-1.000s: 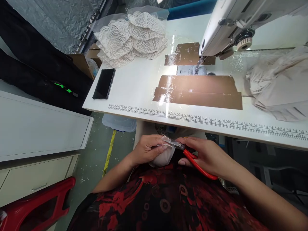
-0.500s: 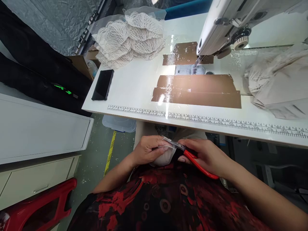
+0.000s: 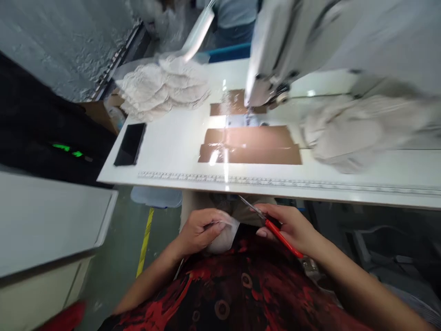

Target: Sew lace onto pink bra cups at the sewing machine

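My left hand pinches a pale piece of fabric over my lap, below the table edge. In my right hand is a pair of scissors with red handles, its fingers wrapped round them. The scissor blades point up and left, apart from the fabric, and look closed together. Part of the fabric is hidden behind my left fingers.
A sewing machine stands on the white table. Stacked lace cups lie at the back left, a black phone by the left edge, and a blurred heap of pale fabric on the right.
The scissor blades, at the fabric before, are now clear of it. My hands have moved apart. The whole view has tilted and shifted, showing more beyond the table.
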The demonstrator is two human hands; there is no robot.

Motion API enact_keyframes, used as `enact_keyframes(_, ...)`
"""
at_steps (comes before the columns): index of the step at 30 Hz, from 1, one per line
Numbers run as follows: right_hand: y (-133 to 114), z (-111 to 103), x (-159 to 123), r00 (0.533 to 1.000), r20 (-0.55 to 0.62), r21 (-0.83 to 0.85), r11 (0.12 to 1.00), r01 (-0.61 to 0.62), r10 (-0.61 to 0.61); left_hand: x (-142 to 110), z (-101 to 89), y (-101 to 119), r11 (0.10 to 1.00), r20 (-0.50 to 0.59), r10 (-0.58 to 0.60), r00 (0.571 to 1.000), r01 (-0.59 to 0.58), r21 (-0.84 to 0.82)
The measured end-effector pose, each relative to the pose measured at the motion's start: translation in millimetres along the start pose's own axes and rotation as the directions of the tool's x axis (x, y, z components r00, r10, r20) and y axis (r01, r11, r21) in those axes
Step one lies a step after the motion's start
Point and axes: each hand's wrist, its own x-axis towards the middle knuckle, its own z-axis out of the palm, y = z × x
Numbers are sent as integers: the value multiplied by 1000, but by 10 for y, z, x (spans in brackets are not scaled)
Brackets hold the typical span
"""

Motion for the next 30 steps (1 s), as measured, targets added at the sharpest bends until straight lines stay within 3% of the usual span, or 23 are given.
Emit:
enact_keyframes(2,4,-229,-180,995,-100,-57,998,3,-9,-39,15,-18,962,1,-257,966,256,-91)
enact_keyframes(3,3,-365,-300,984,-175,-106,994,-22,3,-53,17,-48,912,59,-370,927,374,-169)
enact_keyframes(5,-20,-649,-588,928,-366,-188,970,-152,74,-67,14,-130,815,241,-451,859,507,-280)
enact_keyframes(8,-88,-1043,-1025,735,-620,-183,860,-476,275,-88,8,-223,724,477,-449,756,620,-302)
enact_keyframes(10,-96,-1271,-1226,559,-721,-157,690,-707,409,-115,10,-240,661,496,-517,698,694,-286)
enact_keyframes(12,-30,-1480,-1317,400,-755,-160,446,-881,520,-121,21,-226,632,440,-587,680,724,-276)
enact_keyframes(14,98,-1671,-1307,312,-745,-212,234,-949,590,-73,40,-182,646,439,-569,696,708,-285)
enact_keyframes(16,232,-1827,-1233,285,-755,-232,166,-958,591,28,56,-107,686,522,-464,716,663,-300)
enact_keyframes(19,323,-1950,-1087,304,-779,-258,161,-953,548,171,26,25,772,593,-337,731,576,-271)
enact_keyframes(22,291,-1920,-929,340,-812,-290,178,-940,474,158,-137,93,842,477,-393,787,516,-158)
enact_keyframes(23,281,-1883,-863,401,-815,-336,223,-915,418,117,-223,97,849,385,-439,812,515,-117)
enact_keyframes(24,281,-1837,-786,493,-799,-408,292,-865,344,67,-322,97,850,276,-482,832,520,-83)
enact_keyframes(26,317,-1731,-592,726,-673,-605,460,-650,140,-24,-546,108,851,80,-521,850,525,-26)
enact_keyframes(27,349,-1675,-475,801,-594,-667,513,-540,70,-49,-663,128,861,7,-509,861,509,10)
enact_keyframes(28,384,-1621,-349,843,-536,-696,542,-471,44,-52,-775,161,879,-55,-471,880,474,57)
enact_keyframes(30,447,-1529,-78,850,-519,-680,562,-471,85,13,-974,268,921,-195,-314,929,348,174)
